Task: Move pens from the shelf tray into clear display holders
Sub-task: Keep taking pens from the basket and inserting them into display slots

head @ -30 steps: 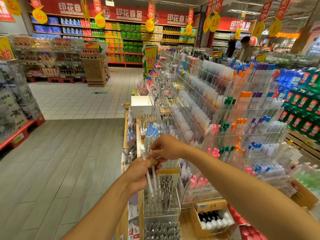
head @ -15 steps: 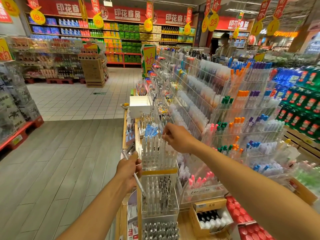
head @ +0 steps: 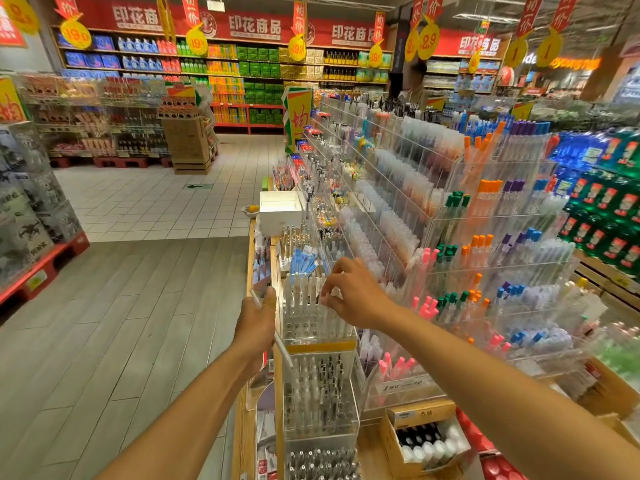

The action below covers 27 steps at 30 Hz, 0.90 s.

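In the lower middle of the frame the left hand (head: pixel 255 323) grips a white pen (head: pixel 281 348), its fingers curled around the middle of it; the pen runs slanted, one end above the thumb and the other end pointing down toward the lower clear holder (head: pixel 320 400). Just right of it, the right hand (head: pixel 353 297) reaches to the upper clear holder (head: pixel 317 313), which is full of upright white pens, and its fingertips (head: pixel 327 299) pinch the top of one of them. A cardboard box (head: pixel 424 441) with dark and white caps sits at the lower right.
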Motion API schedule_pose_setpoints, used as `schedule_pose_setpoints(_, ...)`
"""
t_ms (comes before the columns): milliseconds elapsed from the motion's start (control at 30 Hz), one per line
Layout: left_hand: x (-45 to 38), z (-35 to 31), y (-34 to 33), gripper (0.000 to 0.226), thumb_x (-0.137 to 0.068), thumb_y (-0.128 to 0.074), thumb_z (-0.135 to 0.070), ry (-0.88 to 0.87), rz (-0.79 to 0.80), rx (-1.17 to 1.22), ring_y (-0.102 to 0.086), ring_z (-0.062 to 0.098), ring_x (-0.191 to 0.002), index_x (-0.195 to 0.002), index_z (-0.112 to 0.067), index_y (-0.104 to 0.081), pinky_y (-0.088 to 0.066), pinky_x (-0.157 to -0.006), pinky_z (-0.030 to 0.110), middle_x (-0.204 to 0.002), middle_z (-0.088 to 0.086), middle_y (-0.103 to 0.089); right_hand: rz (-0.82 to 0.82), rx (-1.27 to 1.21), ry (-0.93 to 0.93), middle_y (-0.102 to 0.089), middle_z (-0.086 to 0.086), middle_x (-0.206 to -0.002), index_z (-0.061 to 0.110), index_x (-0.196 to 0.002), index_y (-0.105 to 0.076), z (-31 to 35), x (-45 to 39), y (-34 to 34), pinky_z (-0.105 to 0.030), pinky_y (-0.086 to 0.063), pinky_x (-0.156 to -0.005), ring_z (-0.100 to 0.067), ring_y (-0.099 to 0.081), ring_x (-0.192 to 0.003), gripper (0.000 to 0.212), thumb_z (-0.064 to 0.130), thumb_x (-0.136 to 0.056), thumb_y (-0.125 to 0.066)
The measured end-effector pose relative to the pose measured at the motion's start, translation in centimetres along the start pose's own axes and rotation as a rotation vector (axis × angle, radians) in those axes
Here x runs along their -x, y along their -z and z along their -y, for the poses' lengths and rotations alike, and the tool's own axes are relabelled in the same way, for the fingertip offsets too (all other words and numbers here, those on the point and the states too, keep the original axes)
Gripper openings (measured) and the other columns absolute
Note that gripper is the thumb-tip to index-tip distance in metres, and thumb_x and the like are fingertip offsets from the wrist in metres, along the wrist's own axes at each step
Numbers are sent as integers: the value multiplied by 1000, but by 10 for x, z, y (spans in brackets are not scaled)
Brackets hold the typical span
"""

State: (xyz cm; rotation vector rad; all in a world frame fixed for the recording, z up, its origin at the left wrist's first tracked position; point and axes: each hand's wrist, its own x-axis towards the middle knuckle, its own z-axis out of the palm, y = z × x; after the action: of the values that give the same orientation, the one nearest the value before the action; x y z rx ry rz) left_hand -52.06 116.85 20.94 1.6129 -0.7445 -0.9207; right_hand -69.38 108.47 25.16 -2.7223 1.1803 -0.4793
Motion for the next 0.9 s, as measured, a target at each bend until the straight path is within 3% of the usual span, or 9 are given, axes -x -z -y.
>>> schedule_pose_setpoints(167, -8, -6, 2, 56, -97, -56, -39, -131, 27, 72, -48, 21, -59, -127, 9, -49, -49, -62, 37, -72, 6, -51, -26, 20, -13, -44, 9, -106, 29, -105, -69, -4, 4, -2, -35, -38, -90, -18, -39, -107, 23, 46, -90, -62)
schedule_pose_setpoints(300, -10, -14, -2, 33, -91, -66, -30, -216, 53, 54, -63, 10, -54, -96, -1, -50, -53, -71, 39, -57, 2, -60, -89, -163, -33, -50, 5, -117, 28, -114, -65, -17, 14, -9, -27, -32, -95, -11, -39, -112, 32, 38, -85, -72)
schedule_pose_setpoints(467, -16, -18, -7, 19, -89, -72, -14, -205, 104, -3, -67, 29, -85, -89, -8, -54, -58, -83, 44, -94, 15, -62, -192, -338, -88, -44, 12, -110, 22, -117, -60, -32, 31, -14, -14, -33, -79, 1, -42, -88, 37, 30, -84, -74)
schedule_pose_setpoints(700, -18, -17, -20, 13, -91, -67, -5, -232, 77, -220, -64, 28, -88, -100, -6, -57, -58, -81, 46, -101, 12, -62, -237, -395, -88, -49, 11, -100, 22, -120, -60, -41, 43, -17, -11, -41, -71, 0, -50, -78, 36, 26, -87, -72)
schedule_pose_setpoints(900, -19, -33, -26, 16, -91, -66, -6, -324, 99, -398, -63, 35, -91, -90, -11, -51, -56, -82, 53, -101, 17, -59, -236, -464, -165, -58, 13, -89, 19, -108, -59, -43, 43, -22, -13, -49, -71, 1, -57, -78, 21, 21, -90, -68)
